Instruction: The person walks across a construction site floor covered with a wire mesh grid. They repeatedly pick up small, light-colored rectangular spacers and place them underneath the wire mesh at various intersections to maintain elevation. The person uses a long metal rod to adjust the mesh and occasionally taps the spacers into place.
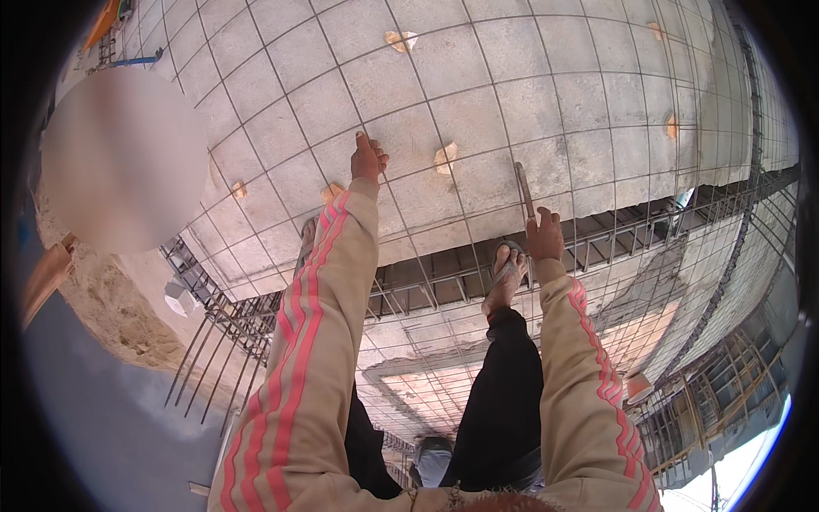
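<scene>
A grid of thin steel reinforcing bars (pixel 427 101) spreads over a pale concrete surface (pixel 375 85). My left hand (pixel 368 160) is closed, thumb on top, right over one bar of the mesh. Whatever its fingers may hold is too small to make out. My right hand (pixel 544 235), farther right and nearer to me, grips a long, thin, rust-brown metal hand tool (pixel 523 189). The tool's far end points away from me, over the mesh; its exact kind is unclear. Between the hands, a broken stone chip (pixel 445 158) sits under the bars.
My sandalled right foot (pixel 509 271) stands at a trench-like gap with a rebar cage (pixel 444 277) in it. Bar ends (pixel 209 367) jut out at the left. More stone chips (pixel 401 40) lie under the mesh. A person's blurred head (pixel 125 160) is at the far left.
</scene>
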{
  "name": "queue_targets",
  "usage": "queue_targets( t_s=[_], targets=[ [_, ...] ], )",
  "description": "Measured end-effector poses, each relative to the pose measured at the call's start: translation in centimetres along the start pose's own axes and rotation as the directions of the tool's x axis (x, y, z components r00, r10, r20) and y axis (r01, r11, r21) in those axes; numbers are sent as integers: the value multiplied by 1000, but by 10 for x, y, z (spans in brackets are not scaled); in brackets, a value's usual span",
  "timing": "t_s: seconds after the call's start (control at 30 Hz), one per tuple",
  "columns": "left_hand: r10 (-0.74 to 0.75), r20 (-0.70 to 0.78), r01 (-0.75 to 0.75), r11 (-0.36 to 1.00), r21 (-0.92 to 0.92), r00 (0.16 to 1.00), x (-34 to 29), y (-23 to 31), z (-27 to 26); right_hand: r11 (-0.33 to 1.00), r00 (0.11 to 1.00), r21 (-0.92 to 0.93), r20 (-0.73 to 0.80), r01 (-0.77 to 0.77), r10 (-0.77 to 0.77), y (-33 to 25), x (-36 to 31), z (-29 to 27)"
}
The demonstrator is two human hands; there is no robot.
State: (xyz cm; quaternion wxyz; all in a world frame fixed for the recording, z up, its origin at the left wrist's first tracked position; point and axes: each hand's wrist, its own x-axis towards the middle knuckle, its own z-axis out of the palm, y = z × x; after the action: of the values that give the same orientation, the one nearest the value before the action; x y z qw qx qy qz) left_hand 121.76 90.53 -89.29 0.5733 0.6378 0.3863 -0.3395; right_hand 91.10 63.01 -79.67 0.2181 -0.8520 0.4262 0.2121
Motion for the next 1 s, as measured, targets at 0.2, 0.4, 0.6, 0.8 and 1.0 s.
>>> queue_targets(
  t_s=[0.2, 0.4, 0.6, 0.8, 1.0],
  targets=[
    [29, -43, -22, 989, 147, 999, -13, -2, -2, 978, 957, -114, 213, -174, 195, 65, -29, 6],
    [61, -31, -49, 951, 305, 998, -53, 6, -50, 967, 940, -249, 316, -48, 128, 75, -25, 23],
    [50, 32, -59, 912, 406, 998, -138, 30, -144, 1000, 974, 19, 224, 10, -14, 89, -33, 13],
    [156, 0, -97, 613, 784, 988, -277, 46, -209, 940, 986, 330, 165, -88, 34, 98, -84, -62],
    [178, 28, -83, 308, 948, 984, -403, 46, -288, 927, 957, 308, 257, -214, 136, 134, -166, -200]
  ],
)
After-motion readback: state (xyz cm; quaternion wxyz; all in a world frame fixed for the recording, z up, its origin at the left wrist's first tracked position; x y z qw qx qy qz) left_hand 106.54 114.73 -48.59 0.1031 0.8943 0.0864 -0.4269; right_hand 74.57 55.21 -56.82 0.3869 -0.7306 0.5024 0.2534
